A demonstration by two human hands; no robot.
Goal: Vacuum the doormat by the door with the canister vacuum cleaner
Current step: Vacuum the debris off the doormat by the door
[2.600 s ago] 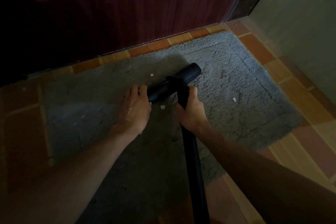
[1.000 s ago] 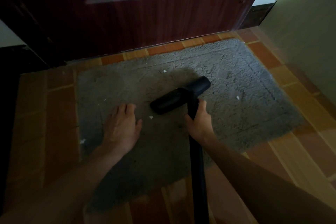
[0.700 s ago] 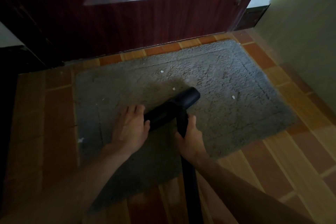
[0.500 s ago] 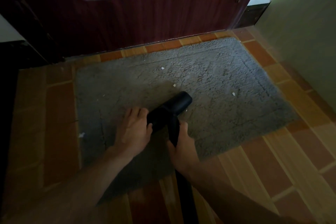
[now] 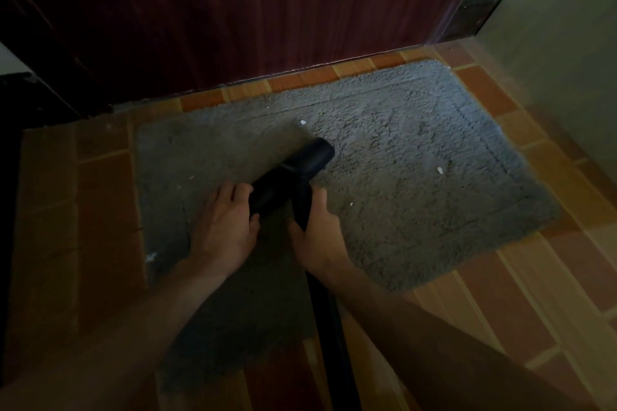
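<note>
A grey shaggy doormat [image 5: 417,177] lies on the tiled floor in front of the door. The black vacuum nozzle head [image 5: 293,173] rests on the mat's middle, angled up to the right. Its black wand [image 5: 329,327] runs down to the bottom edge. My right hand [image 5: 317,233] is closed around the wand just behind the head. My left hand [image 5: 223,227] lies flat on the mat, fingers spread, fingertips against the head's left end. Small white crumbs [image 5: 440,170] dot the mat, one [image 5: 302,122] just beyond the head. The canister is out of view.
A dark red wooden door [image 5: 267,17] stands right behind the mat. A pale wall [image 5: 574,60] runs along the right side. Orange and brown floor tiles [image 5: 534,294] surround the mat. The left side is in deep shadow.
Over the last second the nozzle head was drawn back toward me across the mat, then pushed slightly forward again. My left hand moved from apart on the mat to touching the head's left end.
</note>
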